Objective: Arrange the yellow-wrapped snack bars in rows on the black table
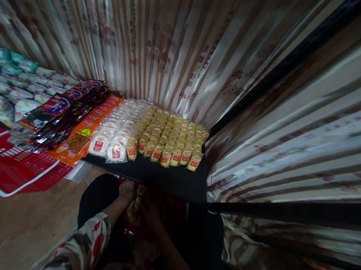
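Low in the middle of the head view, my left hand (127,190) is closed beside a red edge under the table's front; what its fingers grip is hidden. Across from it, my right hand (151,214) is in deep shade, its bent fingers closed against a bunch of yellow packaged cakes (135,205). These cakes lie between both hands, above a shiny red bag or box (141,229) at my lap. On the black table (177,183) just ahead, rows of similar yellow packaged cakes (167,154) stand beside white round packaged crackers (117,150).
Further left lie an orange snack pack (81,135), dark red packets (56,107) and white-and-green packets (25,70). A red basket (22,170) is at the left. Striped printed sheeting (174,41) hangs behind, with a dark slanting pole (272,75) at the right.
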`<state>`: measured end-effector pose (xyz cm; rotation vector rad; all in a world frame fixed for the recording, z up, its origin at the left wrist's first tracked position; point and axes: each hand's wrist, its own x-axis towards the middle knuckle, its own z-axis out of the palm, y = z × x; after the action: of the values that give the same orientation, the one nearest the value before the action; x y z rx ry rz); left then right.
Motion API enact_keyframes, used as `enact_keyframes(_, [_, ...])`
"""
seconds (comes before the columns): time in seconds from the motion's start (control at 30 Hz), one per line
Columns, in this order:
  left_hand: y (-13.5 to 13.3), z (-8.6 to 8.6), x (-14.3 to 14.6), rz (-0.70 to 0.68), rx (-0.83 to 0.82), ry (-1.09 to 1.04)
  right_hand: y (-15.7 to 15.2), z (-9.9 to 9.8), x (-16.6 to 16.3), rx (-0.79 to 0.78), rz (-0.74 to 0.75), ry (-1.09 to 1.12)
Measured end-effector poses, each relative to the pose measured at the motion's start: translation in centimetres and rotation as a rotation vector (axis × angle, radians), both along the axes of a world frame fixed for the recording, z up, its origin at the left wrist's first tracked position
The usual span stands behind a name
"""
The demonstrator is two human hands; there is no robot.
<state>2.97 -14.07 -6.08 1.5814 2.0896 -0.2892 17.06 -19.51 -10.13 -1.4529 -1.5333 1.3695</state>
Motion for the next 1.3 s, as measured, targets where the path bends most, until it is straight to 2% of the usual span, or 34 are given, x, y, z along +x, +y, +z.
enact_keyframes(0.13, [-1.6,1.2,0.1,-0.035,0.056,0.006,-0.2,0.7,0.6,-0.113,-0.055,0.072])
enact_keyframes(0.23, [-4.3,2.0,0.3,-0.135,0.216,-0.063,-0.2,1.9,1.0,-0.23,-0.124,0.204])
enact_keyframes(0.37, [-8.6,2.2,0.7,-0.24,0.444,-0.292,-0.5,3.6,1.0,-0.465,-0.171,0.454])
enact_keyframes(0.47, [-10.6,2.2,1.2,-0.202,0.548,-0.449,-1.0,4.4,0.8,-0.49,-0.243,0.555])
enact_keyframes(0.57, [-11.4,2.5,1.8,-0.091,0.581,-0.57,-1.3,5.3,1.0,-0.485,-0.342,0.604])
enact_keyframes(0.67, [-11.4,3.7,2.2,0.051,0.599,-0.654,-1.4,6.6,1.8,-0.435,-0.34,0.612])
enact_keyframes(0.73, [-11.1,4.8,2.3,0.087,0.579,-0.72,-1.2,7.7,2.4,-0.338,-0.313,0.563])
enact_keyframes(0.8, [-10.5,6.0,2.2,0.076,0.536,-0.763,-0.9,8.9,3.1,-0.263,-0.255,0.49])
enact_keyframes(0.9, [-9.2,7.6,2.0,0.003,0.464,-0.75,-0.3,10.3,3.7,-0.236,-0.142,0.415])
enact_keyframes(1.03, [-7.5,9.1,2.0,-0.077,0.375,-0.754,0.4,11.4,4.1,-0.173,-0.039,0.378])
enact_keyframes(1.3, [-4.8,10.9,3.8,-0.064,0.408,-0.978,1.3,13.5,4.7,-0.02,-0.088,0.379])
